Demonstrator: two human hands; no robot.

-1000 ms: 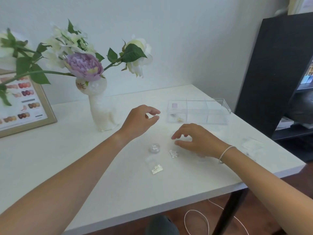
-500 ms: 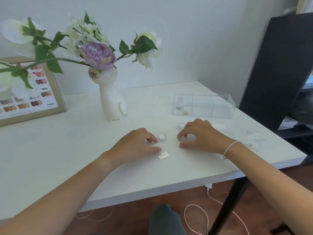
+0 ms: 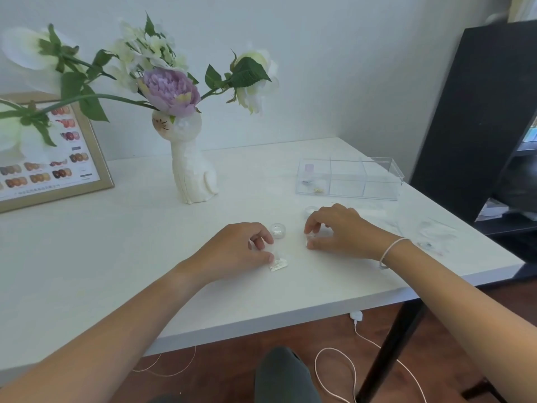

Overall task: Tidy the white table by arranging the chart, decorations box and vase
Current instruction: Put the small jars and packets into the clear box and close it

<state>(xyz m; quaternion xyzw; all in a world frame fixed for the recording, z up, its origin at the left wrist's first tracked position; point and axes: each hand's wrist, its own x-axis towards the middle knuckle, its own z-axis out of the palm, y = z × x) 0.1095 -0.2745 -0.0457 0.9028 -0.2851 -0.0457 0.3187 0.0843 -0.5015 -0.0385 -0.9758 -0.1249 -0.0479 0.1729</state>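
Note:
On the white table (image 3: 116, 257) a framed nail chart (image 3: 49, 158) leans on the wall at the far left. A white cat-shaped vase (image 3: 190, 170) with purple and white flowers stands right of it. The clear decorations box (image 3: 348, 180) sits open at the back right. My left hand (image 3: 241, 251) rests on the table, its fingers pinching a small clear packet (image 3: 278, 263). My right hand (image 3: 337, 231) pinches another small clear packet (image 3: 308, 241). A small round glitter jar (image 3: 278, 229) stands between the hands.
A second small jar (image 3: 311, 210) sits behind my right hand. Loose clear packets (image 3: 433, 232) lie near the table's right edge. A black cabinet (image 3: 476, 112) stands to the right. White cables (image 3: 348, 367) trail over the floor under the table.
My left hand came down from mid-air onto the table and closed on a packet. My right hand curled onto another packet. The view shifted so vase and chart appear further right.

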